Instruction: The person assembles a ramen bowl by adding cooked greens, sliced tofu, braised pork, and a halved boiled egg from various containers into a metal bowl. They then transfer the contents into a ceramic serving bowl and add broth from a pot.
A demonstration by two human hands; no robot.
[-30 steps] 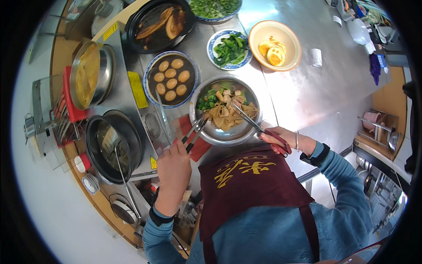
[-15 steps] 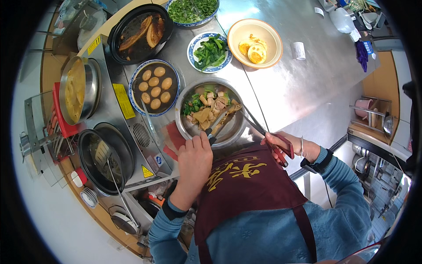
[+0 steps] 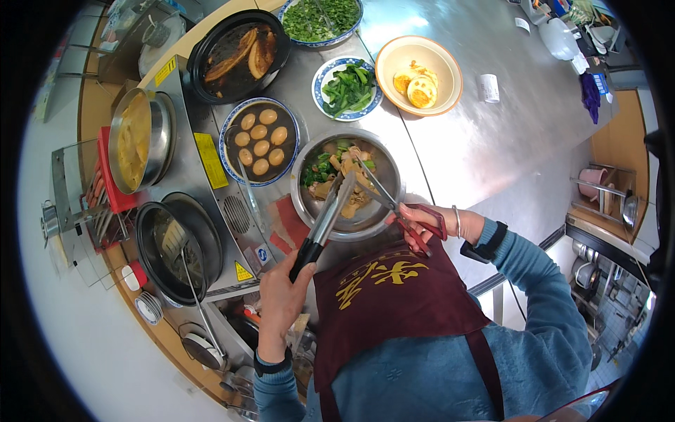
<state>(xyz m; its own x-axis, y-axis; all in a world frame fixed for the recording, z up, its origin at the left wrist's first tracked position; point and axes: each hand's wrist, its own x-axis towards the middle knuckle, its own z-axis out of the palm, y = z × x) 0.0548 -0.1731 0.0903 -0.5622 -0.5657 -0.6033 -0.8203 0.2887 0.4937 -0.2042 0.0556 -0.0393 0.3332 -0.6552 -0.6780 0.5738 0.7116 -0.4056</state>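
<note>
From here, the left hand grips steel tongs and the right hand holds red-handled scissors in the metal bowl just ahead of both, whose tan food looks part-cut, bigger pieces seemingly left.

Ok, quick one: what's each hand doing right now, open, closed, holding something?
Left hand: closed, holding black-handled metal tongs.
Right hand: closed, holding red-handled scissors.
</note>
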